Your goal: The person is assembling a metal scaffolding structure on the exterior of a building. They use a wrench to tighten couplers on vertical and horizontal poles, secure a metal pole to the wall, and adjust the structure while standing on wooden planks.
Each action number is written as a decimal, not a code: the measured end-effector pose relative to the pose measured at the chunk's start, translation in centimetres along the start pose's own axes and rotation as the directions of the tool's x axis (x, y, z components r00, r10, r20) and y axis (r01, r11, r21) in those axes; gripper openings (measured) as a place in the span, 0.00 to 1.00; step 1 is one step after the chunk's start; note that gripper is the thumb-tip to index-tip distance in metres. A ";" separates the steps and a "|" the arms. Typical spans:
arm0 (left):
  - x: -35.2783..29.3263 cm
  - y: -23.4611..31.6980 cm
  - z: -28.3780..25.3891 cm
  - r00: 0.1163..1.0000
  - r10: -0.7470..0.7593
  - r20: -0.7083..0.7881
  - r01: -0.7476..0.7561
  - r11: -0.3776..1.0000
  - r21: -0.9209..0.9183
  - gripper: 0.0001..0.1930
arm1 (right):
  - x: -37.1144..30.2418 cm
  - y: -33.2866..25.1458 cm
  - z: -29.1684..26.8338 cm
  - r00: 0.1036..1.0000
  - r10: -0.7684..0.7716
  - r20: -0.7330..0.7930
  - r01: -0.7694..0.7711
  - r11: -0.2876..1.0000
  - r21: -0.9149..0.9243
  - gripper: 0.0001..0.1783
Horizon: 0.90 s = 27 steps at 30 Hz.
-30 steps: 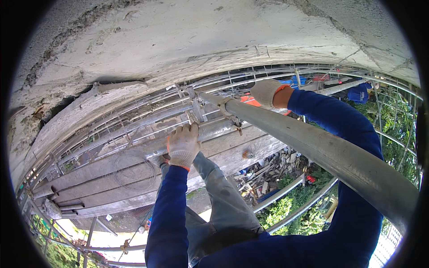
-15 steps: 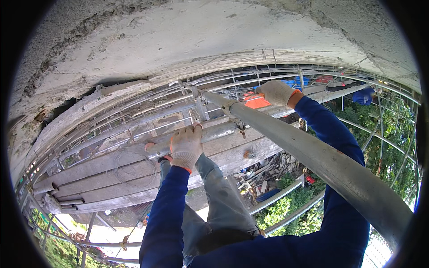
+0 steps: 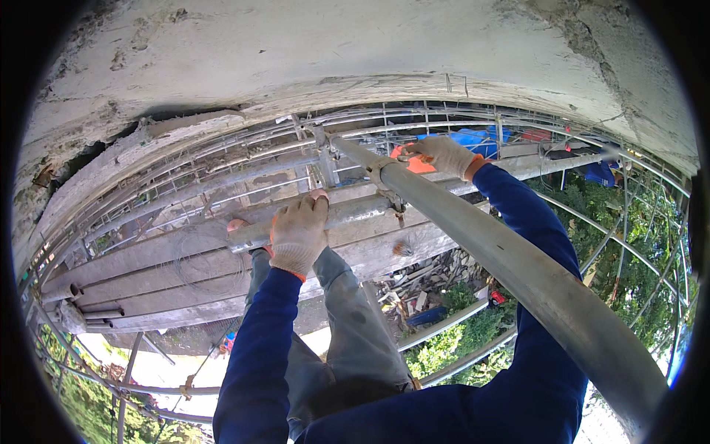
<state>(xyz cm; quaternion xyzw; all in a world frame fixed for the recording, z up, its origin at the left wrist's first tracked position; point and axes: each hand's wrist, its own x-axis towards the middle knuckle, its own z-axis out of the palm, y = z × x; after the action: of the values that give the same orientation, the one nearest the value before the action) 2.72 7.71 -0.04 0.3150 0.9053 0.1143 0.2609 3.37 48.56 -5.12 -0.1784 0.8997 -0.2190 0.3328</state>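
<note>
My left hand (image 3: 299, 235), in a pale knit glove with an orange cuff, is wrapped over a short grey metal pipe (image 3: 356, 212) lying crosswise above the planks. A clamp (image 3: 392, 198) sits where that pipe meets a long thick scaffold pipe (image 3: 510, 274) slanting from the lower right up toward the middle. Just beyond the long pipe, beside a collar-like coupler (image 3: 379, 169) on it, my gloved right hand (image 3: 441, 155) has its fingers curled together. What those fingers hold, if anything, is too small to make out.
Grey planks (image 3: 170, 285) run beneath me, with a loose coil of thin wire (image 3: 200, 259) on them. A rough concrete surface (image 3: 296, 52) overhangs at the top. Pipe ends (image 3: 103, 318) lie at the left. Below are rubble (image 3: 414, 292), greenery and scaffold rails (image 3: 451, 329).
My right hand has moved left toward the coupler on the long pipe, its fingers reaching further forward. My left hand stays on the short pipe. The whole view has shifted slightly.
</note>
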 end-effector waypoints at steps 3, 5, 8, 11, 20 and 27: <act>0.1 0.1 0.0 1.000 0.024 -0.021 -0.024 1.000 0.005 0.27 | 0.5 -0.8 -2.0 0.997 0.011 0.078 -0.009 1.000 -0.023 0.17; 0.0 0.1 -0.1 0.999 0.034 -0.035 -0.034 0.999 0.020 0.26 | 0.7 -2.7 -3.6 0.958 0.176 0.226 -0.172 0.984 -0.039 0.15; -0.1 0.1 -0.1 0.998 0.045 -0.053 -0.044 0.999 0.029 0.25 | -0.5 -7.0 -6.0 0.860 0.391 0.328 -0.275 0.897 -0.347 0.14; 0.0 0.0 -0.1 0.994 0.049 -0.093 -0.046 0.999 0.025 0.25 | -0.2 -10.4 -8.7 0.809 0.451 0.378 -0.254 0.847 -0.466 0.15; -0.3 -0.3 0.2 0.998 0.039 -0.055 -0.040 0.999 -0.017 0.26 | -1.0 -7.1 -11.8 0.877 0.480 0.027 -0.426 0.801 -0.422 0.15; -0.2 -0.4 0.3 0.999 0.031 -0.041 -0.033 0.999 -0.036 0.25 | -1.8 -3.3 -6.8 0.960 0.202 0.191 -0.142 0.947 -0.289 0.13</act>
<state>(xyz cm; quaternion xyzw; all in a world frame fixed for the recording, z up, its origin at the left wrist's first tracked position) 2.79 7.34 -0.32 0.3223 0.9031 0.1413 0.2462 0.60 48.48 2.18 -0.1658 0.8913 -0.0421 0.4199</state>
